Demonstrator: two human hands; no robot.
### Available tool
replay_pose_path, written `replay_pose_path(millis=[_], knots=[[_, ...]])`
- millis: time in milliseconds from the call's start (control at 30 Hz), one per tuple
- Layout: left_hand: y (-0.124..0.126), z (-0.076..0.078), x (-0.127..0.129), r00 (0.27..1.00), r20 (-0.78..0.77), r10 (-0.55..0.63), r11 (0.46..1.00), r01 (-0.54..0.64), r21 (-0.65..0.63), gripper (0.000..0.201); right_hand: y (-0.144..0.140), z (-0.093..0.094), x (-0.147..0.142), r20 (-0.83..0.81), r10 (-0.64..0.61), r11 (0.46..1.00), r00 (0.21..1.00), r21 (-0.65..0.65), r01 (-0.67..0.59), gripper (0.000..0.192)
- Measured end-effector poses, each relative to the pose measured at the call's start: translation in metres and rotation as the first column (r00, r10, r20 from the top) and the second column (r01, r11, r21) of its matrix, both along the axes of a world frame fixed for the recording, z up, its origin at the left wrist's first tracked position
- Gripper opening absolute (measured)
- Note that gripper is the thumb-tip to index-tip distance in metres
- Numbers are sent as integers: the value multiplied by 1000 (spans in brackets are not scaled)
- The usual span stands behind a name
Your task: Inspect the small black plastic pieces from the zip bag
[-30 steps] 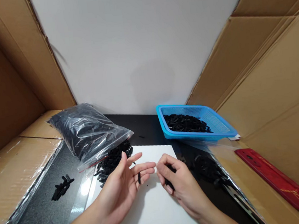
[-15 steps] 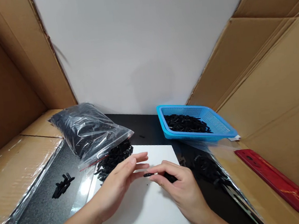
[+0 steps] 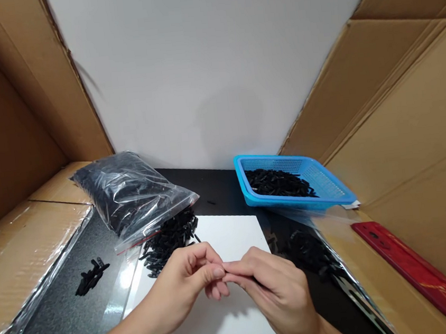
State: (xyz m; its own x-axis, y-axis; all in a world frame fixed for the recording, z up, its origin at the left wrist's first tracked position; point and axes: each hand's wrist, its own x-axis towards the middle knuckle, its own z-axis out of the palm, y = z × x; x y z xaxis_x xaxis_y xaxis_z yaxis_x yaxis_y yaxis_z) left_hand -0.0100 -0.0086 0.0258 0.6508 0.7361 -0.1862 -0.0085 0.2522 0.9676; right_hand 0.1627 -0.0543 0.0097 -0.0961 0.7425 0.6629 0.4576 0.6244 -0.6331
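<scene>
My left hand (image 3: pixel 187 285) and my right hand (image 3: pixel 275 289) meet fingertip to fingertip over a white sheet (image 3: pixel 234 235) on the black table. Between the pinching fingers sits a small black plastic piece, almost fully hidden. More dark pieces seem tucked under my right palm. A heap of loose black pieces (image 3: pixel 169 239) lies at the sheet's far left corner, spilling from a clear plastic bag (image 3: pixel 127 190) full of the same parts.
A blue mesh basket (image 3: pixel 328 182) holding black pieces stands at the back right. A few stray pieces (image 3: pixel 91 276) lie on the table at left. A second clear bag (image 3: pixel 311 250) and a red flat object (image 3: pixel 421 273) lie at right. Cardboard walls enclose both sides.
My left hand was open with a black piece on its fingers; both hands came together and now pinch a piece between their fingertips.
</scene>
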Motion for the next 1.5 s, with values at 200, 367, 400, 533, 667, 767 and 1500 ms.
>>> replay_pose_path(millis=[200, 367, 400, 533, 667, 767, 1500], knots=[[-3, 4, -1, 1000, 16, -16, 998, 15, 59, 30, -2, -2, -1, -243, -83, 984, 966, -172, 42, 8], [-4, 4, -1, 999, 38, -11, 999, 9, 50, 30, -1, 0, -1, -318, -88, 971, 944, -238, 11, 8], [-4, 4, -1, 999, 46, -9, 999, 7, 40, 30, 0, 1, -1, -333, -91, 967, 938, -256, 3, 9], [-4, 3, 0, 997, 82, -15, 1000, 15, -1, 32, 0, 2, -2, -404, -102, 926, 909, -371, -61, 17], [-6, 2, 2, 995, 103, -14, 1000, 15, -6, 31, 0, 0, -4, -480, -114, 833, 870, -523, -179, 24], [-3, 1, 0, 1000, 23, -20, 998, 19, 55, 30, 5, 5, -1, -415, -106, 804, 903, -570, -168, 23], [53, -40, -23, 656, -522, 545, 287, 440, 851, 31, 139, 28, 130, 570, -507, 731, 646, -111, 673, 29]])
